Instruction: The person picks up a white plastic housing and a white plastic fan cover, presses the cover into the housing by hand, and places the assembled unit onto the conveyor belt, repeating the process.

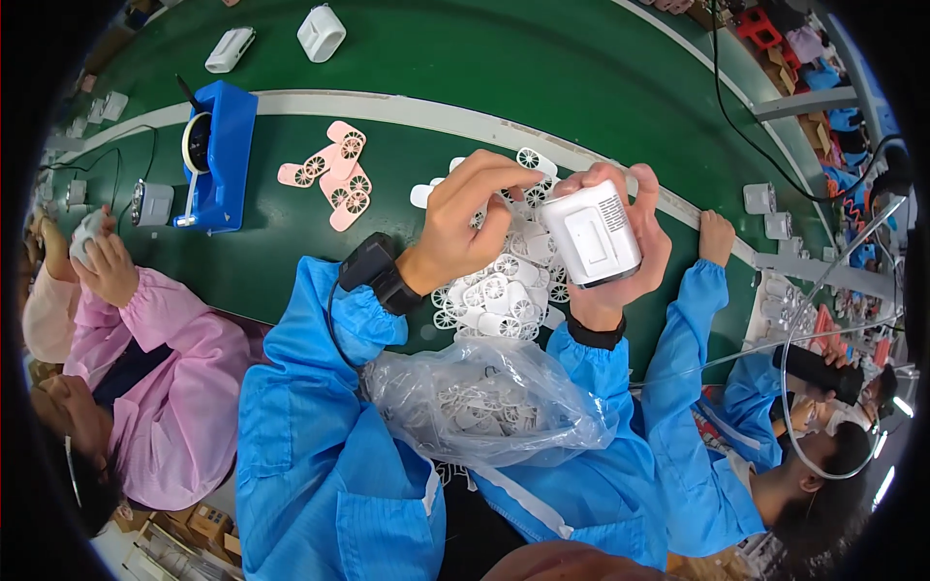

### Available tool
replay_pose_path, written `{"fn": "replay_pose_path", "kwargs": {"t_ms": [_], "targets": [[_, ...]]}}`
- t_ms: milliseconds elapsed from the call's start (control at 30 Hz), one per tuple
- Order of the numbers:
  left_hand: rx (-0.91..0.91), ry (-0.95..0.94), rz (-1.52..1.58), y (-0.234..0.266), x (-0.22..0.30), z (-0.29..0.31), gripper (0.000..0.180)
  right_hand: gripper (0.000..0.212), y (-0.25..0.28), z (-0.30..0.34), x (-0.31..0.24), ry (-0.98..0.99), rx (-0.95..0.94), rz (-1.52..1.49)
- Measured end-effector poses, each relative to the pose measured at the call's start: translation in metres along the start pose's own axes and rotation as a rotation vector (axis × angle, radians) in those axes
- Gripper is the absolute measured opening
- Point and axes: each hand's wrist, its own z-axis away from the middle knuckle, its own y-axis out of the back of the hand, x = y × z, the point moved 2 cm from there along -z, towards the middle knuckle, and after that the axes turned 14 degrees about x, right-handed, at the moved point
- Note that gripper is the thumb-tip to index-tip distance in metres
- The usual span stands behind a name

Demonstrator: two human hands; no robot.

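Observation:
My right hand (635, 247) is wrapped round a white boxy plastic housing (589, 237) with rounded corners and a slotted grille. It is raised over the green bench. Just left of it is my left hand (473, 218), its fingers curled in and the index finger bent toward the housing; whether something small sits between the fingertips is hidden. Below both hands lies a heap of flat white plates (499, 290) with spoked round openings. A see-through plastic bag (484, 402) with more white parts rests at my lap, against the bench edge.
Pink spoked plates (339, 174) lie left of the heap, beside a blue tape dispenser (223, 160). Two white housings (322, 34) stand on the far green belt. A co-worker in pink (165, 378) sits left; another in blue (702, 416) sits right, a hand on the bench.

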Motion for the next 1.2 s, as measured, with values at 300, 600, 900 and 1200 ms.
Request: {"fn": "replay_pose_path", "kwargs": {"t_ms": [300, 600, 900, 1200], "targets": [[-0.127, 0.070, 0.223, -0.004, 0.006, 0.009, 0.027, 0.069, -0.005, -0.005, 0.004, -0.058, 0.006, -0.235], [-0.107, 0.296, 0.262, -0.012, -0.003, 0.014, 0.041, 0.059, 0.001, -0.003, 0.010, -0.019, -0.011, -0.118], [-0.206, 0.432, 0.300, -0.012, -0.009, 0.018, 0.045, 0.057, 0.000, -0.001, 0.008, 0.037, 0.053, -0.007], [-0.158, 0.359, 0.239, -0.009, -0.012, 0.018, 0.046, 0.060, -0.010, -0.002, 0.010, -0.063, 0.175, 0.062]]}}
